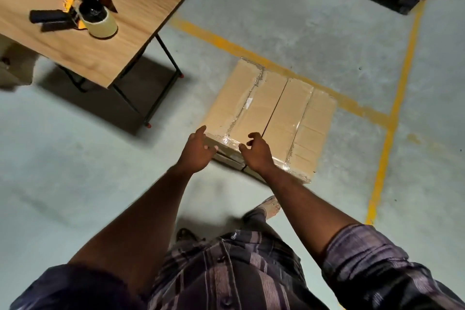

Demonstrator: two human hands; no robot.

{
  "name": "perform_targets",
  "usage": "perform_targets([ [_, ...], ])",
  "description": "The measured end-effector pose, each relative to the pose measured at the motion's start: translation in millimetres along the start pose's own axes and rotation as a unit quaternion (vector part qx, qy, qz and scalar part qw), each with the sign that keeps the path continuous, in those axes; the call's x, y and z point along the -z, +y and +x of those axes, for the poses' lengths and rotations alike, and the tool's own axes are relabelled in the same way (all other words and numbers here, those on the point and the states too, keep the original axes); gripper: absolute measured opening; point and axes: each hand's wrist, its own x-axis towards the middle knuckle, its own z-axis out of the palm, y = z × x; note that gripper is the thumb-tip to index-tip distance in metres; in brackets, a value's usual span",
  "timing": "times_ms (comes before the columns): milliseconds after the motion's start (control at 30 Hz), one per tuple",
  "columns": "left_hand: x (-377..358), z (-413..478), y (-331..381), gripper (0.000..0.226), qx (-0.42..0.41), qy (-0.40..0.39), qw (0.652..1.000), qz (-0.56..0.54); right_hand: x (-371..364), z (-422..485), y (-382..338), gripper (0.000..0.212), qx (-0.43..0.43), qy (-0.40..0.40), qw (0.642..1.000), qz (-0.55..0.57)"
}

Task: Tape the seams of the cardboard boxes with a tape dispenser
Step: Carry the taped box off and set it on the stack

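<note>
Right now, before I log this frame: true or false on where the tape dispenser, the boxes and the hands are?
1. The tape dispenser lies on the wooden table. True.
2. The right hand holds the tape dispenser. False: it holds nothing and is over the near edge of the boxes.
3. The boxes sit on the floor beside a yellow line. True.
4. The top seam of the box nearer the table is bare. False: clear tape runs along it.
5. The left hand is at the boxes' near corner. True.
</note>
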Motion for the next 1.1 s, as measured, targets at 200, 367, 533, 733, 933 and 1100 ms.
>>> perform_targets([
  [200,82.8,-55.2,-88.3,0.074,0.044,0.052,0.995,-0.069,-114.5,-46.9,-94.8,0.047,0.059,-0.026,0.998,-0.013],
  [367,155.2,-79.9,-138.8,0.062,0.070,0.137,0.982,-0.112,-195.2,-68.5,-161.1,0.043,0.077,-0.069,0.994,0.019],
  [533,210.4,-82.7,-179.6,0.057,0.105,0.192,0.965,-0.145,-246.3,-57.4,-211.9,0.036,0.104,-0.103,0.989,-0.012],
  [733,285.4,-53.9,-222.9,0.054,0.151,0.267,0.934,-0.183,-320.6,-24.7,-281.4,0.030,0.064,-0.156,0.985,0.039],
  [933,389.4,2.2,-246.9,0.054,0.180,0.293,0.924,-0.167,-386.5,21.8,-390.3,0.027,0.096,-0.209,0.973,0.019],
  [1100,474.1,48.5,-256.4,0.055,0.177,0.312,0.921,-0.153,-410.8,65.9,-479.0,0.033,0.142,-0.213,0.967,0.001],
])
